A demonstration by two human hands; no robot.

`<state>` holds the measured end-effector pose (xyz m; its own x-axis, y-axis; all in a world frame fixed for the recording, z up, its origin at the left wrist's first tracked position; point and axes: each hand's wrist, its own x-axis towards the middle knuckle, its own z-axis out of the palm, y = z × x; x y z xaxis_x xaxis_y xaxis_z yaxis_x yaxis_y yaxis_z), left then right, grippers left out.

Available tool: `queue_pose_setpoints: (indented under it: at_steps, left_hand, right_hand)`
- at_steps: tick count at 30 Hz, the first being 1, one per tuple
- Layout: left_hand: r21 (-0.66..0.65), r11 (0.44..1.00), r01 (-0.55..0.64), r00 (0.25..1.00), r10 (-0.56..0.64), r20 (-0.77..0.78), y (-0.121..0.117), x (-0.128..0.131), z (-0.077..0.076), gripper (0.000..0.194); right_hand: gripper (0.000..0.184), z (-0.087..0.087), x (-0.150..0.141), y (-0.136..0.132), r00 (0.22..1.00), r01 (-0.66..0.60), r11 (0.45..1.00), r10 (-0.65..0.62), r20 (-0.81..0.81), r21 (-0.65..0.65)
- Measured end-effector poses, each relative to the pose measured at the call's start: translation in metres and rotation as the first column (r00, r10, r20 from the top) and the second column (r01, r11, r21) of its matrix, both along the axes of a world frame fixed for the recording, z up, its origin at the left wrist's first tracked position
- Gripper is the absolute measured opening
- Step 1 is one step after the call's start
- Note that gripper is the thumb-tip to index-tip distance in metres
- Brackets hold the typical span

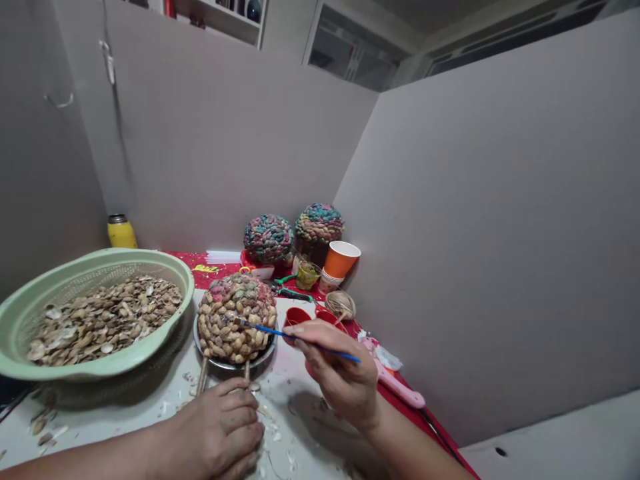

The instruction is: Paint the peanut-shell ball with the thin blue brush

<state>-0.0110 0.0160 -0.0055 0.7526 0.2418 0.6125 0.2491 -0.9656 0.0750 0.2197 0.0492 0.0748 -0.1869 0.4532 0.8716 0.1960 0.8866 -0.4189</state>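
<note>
My right hand (337, 370) pinches a paintbrush (320, 349) by its blue handle, its bristles at the side of a shell-covered ball (235, 327). That ball is pale brown below, tinted pink and green on top, and rests in a metal bowl (263, 357). Two wooden sticks (247, 369) stick out at the near side. My left hand (217, 427) is curled over their near ends, its grip partly hidden under the fingers. Beside my right hand stand red cups (297, 316), one partly covered by the fingers.
A green colander (187, 280) of loose shells stands left. Behind are two multicoloured balls (269, 238), a yellow jar (121, 233), green-handled pliers (295, 292), an orange cup (343, 260) and twine (341, 305). A pink-handled tool (400, 387) lies right. Grey partitions (490, 227) enclose the table.
</note>
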Motion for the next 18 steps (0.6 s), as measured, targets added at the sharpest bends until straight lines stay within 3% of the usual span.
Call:
queue_pose_setpoints:
  at_steps: [5, 10, 12, 14, 18]
  left_hand:
    - [0.008, 1.000, -0.011, 1.000, 0.011, 0.009, -0.002, -0.001, 0.003, 0.015]
    - [0.005, 1.000, -0.019, 1.000, 0.020, -0.014, -0.001, -0.002, 0.006, 0.016]
    - [0.013, 1.000, -0.009, 1.000, 0.009, 0.014, 0.003, -0.001, -0.001, 0.018]
    - [0.061, 0.998, 0.019, 0.989, -0.027, 0.143, 0.007, -0.001, -0.013, 0.023]
    - [0.038, 0.999, 0.010, 0.992, -0.015, 0.123, 0.013, -0.001, -0.031, 0.030]
  right_hand:
    - [0.015, 0.003, 0.023, -0.004, 0.981, 0.126, 0.988, -0.137, -0.139, -0.088]
    - [0.007, 0.005, 0.060, -0.010, 0.887, 0.226, 0.958, -0.277, -0.368, -0.176]
    - [0.018, 0.006, 0.076, -0.006, 0.839, 0.267, 0.937, -0.341, -0.424, -0.224]
    - [0.029, 0.006, 0.092, -0.001, 0.799, 0.333, 0.909, -0.414, -0.436, -0.252]
    - [0.033, 0.000, 0.118, 0.009, 0.767, 0.440, 0.849, -0.525, -0.368, -0.293]
